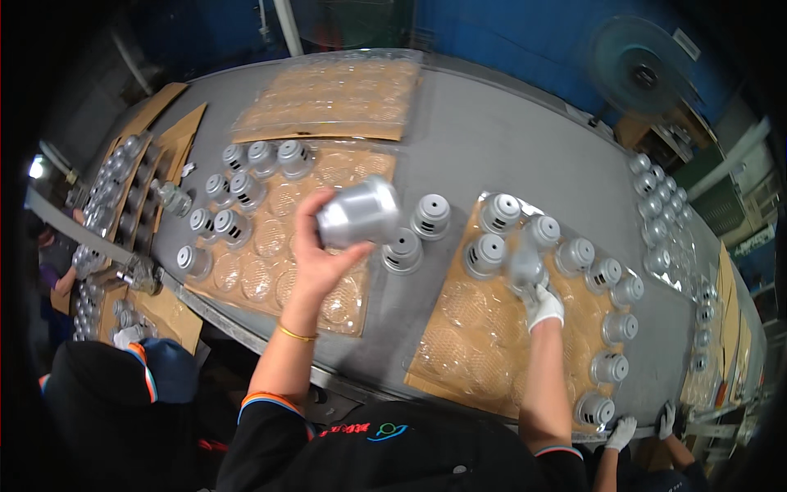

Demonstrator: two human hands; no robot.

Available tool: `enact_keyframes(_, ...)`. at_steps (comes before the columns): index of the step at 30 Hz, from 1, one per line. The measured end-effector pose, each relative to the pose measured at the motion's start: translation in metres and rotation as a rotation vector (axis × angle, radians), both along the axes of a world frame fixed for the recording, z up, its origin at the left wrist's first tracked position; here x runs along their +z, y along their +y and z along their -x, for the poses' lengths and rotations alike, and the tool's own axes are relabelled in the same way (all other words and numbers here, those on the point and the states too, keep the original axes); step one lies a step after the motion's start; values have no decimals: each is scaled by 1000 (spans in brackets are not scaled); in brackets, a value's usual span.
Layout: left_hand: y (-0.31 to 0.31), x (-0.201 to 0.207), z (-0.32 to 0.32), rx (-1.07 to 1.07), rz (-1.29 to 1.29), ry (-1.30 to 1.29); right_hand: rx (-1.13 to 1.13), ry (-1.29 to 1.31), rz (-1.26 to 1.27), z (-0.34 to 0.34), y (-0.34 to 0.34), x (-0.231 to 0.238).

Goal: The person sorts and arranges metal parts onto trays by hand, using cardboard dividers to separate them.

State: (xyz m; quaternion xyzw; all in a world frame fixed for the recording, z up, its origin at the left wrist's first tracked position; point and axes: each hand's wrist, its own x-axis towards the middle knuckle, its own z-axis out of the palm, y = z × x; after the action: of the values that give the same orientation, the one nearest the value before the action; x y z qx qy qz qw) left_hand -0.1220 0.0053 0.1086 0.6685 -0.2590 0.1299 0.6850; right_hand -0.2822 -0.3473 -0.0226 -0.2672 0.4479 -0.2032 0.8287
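My bare left hand (316, 250) grips a silver cup-shaped metal housing (358, 213), tilted on its side and blurred by motion, above the right edge of the left clear plastic tray (340, 307). In a white glove, my right hand (543, 305) has its fingers around another silver housing (525, 269), also smeared, over the right plastic tray (471, 328). Housings with slotted, stepped tops line the far and right sides of that tray, one of them (485, 255) just left of my right hand. Two loose housings (430, 216) stand on the grey table between the trays.
Several housings (232, 228) fill the far and left pockets of the left tray. Behind it lies a stack of plastic trays (328, 94) on cardboard. A fan (643, 75) stands at the far right. Co-workers sit at left and lower right, one with gloved hands (623, 432) at the table edge.
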Motion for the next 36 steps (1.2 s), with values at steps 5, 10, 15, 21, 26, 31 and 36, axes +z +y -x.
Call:
enact_keyframes(5,-23,19,15,-53,-114,-353,-204,144,1016,-1,72,91)
enact_keyframes(10,-35,25,31,-211,-102,-583,582,-305,920,-11,154,197)
enact_keyframes(15,-21,28,19,-334,-119,-682,481,-374,846,-16,146,184)
enact_keyframes(21,120,-6,-67,633,-650,-256,275,-655,112,-16,126,192)
enact_keyframes(26,265,-81,-109,1328,-1310,557,412,-492,763,-23,106,180)
enact_keyframes(31,318,-117,-122,1141,-1211,931,264,-1016,-296,-14,86,158)
enact_keyframes(36,358,-158,-132,1143,-1103,728,20,-752,-255,-17,96,165)
